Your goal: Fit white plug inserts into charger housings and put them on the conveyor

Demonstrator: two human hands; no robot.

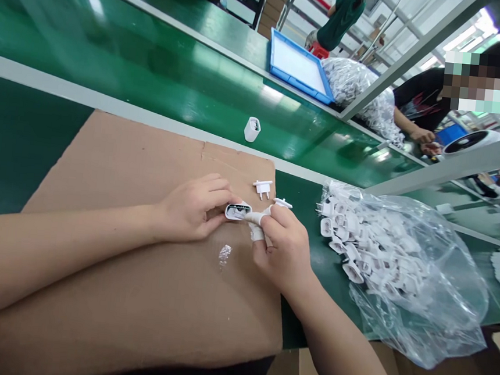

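Lettering, labels, brands, numbers — none can be read.

A dark green desk (12, 149) shows at nine o'clock, edged by a pale rail (32, 79). Beyond it, a glossy green strip (156, 62) catches reflections from ten o'clock towards two. Brown boxes (272, 5) are stacked at twelve, a red stool (318, 50) stands at one, and a grey metal post (410, 58) slants at two, near bright light (485, 24).
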